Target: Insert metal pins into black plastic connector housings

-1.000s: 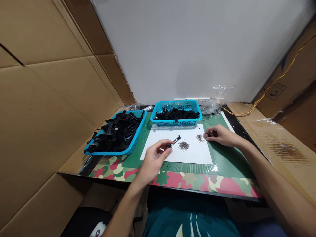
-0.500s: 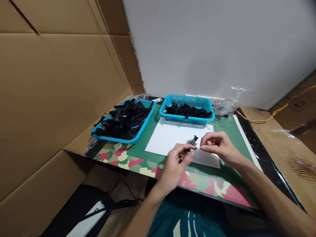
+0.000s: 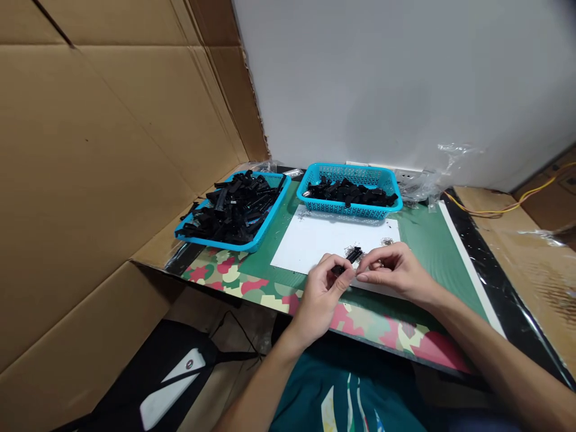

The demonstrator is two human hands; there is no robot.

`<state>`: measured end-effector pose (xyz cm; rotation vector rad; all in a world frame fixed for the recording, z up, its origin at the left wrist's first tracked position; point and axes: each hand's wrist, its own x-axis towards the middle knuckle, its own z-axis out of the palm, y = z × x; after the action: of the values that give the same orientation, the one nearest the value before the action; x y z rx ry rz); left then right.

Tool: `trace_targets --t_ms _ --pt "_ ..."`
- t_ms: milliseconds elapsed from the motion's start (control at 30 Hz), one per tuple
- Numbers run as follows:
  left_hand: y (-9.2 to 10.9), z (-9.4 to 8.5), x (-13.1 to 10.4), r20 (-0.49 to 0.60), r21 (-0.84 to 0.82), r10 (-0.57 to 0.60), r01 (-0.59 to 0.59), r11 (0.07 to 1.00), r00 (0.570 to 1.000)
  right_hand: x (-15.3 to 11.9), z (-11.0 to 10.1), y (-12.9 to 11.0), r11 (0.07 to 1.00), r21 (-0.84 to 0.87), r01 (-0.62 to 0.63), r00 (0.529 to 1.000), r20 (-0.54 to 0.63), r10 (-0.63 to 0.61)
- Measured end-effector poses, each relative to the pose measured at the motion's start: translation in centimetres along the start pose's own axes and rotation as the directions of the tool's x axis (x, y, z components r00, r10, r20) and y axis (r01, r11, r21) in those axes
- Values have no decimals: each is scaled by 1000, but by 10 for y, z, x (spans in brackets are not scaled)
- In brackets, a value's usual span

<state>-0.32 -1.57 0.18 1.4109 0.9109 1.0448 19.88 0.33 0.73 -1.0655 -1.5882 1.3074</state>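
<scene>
My left hand (image 3: 324, 291) is closed around a slim black plastic part (image 3: 354, 254), which slants up and away from the fingers. My right hand (image 3: 392, 273) is beside it, thumb and forefinger pinched close to the left fingertips; whatever is between them is too small to make out. Under the hands lies a white sheet (image 3: 299, 240). Small thin metal pieces (image 3: 387, 242) are heaped on it just behind my right hand, and another little pile shows around the black part.
At the back left a blue tray (image 3: 275, 219) is heaped with long black parts. A blue basket (image 3: 348, 208) with black pieces stands behind the sheet. Cardboard (image 3: 112, 132) walls the left side. Clear plastic wrap (image 3: 420, 186) and a yellow cable (image 3: 504, 209) are at the back right.
My right hand has come closer to my left, its pinched fingers now almost at the left fingertips. My left fingers have curled tighter around the black part. The view has shifted slightly.
</scene>
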Motion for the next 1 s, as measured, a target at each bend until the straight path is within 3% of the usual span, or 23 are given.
trace_targets --t_ms 233,433,700,1000 --pt "-7 1 0 -15 -49 15 -16 999 1000 0 4 0 1000 19 0 995 -103 1" --pt "-7 0 -1 -32 -12 62 -62 998 998 0 9 0 998 67 1 996 -91 5" --pt "-7 0 0 -40 -25 14 -15 1000 999 -3 9 -4 1000 -1 29 996 -80 -29" --pt "-4 1 -2 -34 45 75 -73 996 997 -3 9 -3 994 108 7 999 -54 -1"
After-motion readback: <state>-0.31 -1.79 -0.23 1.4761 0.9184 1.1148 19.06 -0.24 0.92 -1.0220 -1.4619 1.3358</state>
